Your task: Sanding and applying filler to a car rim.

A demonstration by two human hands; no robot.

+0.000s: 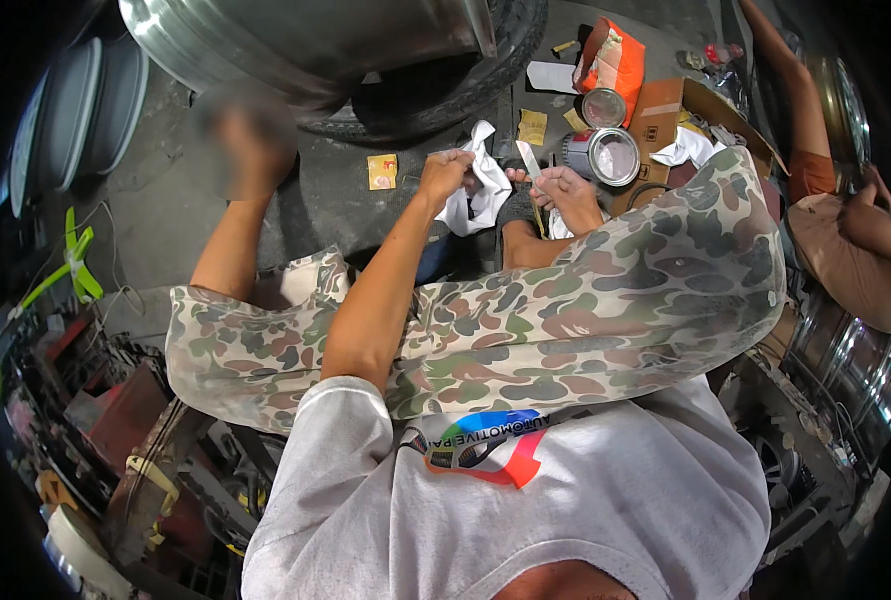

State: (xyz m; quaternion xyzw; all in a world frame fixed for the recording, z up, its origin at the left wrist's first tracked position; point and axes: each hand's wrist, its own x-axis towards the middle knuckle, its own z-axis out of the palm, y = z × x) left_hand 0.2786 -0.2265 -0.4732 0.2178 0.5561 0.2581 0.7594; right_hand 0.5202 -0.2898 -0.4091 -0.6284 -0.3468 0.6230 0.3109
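Note:
My left hand [447,176] has its fingers closed on a crumpled white cloth [484,187], which hangs over the dark floor in front of my legs. To its right, my right hand [568,197] grips a narrow, flat tool like a putty knife [529,160], its pale blade pointing up and away from me. Part of its handle is hidden by my fingers. Just beyond this hand stands an open metal can [614,158] with pale grey stuff inside. A round metal lid [603,107] rests behind the can.
A large metal wheel rim [310,50] and a tyre [445,116] stand ahead. Yellow paper pieces [382,172] lie about. An orange bag [617,62] and a cardboard box [657,112] sit at the far right. Another person [845,240] is at the right edge.

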